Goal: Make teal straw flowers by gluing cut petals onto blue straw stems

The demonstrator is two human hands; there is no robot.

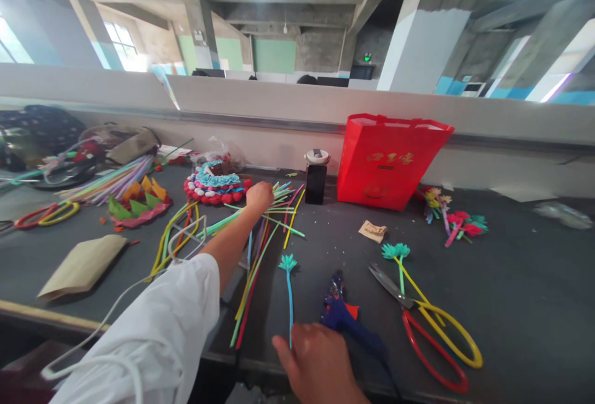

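My left hand, at the end of an outstretched arm in a white sleeve, is down at a spread pile of pale green and coloured pipe cleaners. Its fingers curl over on the far side, and what they grip is hidden. At the table's front edge, my right hand is closed around the lower end of a blue stem, which carries a teal paper-like flower. Just right of that hand lies a dark blue glue gun. Large scissors with red and yellow handles rest farther right, beside another teal flower.
A red bag stands at the back beside an upright phone. Finished flowers lie right. A decorated ring, a leafy crown, a brown paper envelope and a white cable are on the left.
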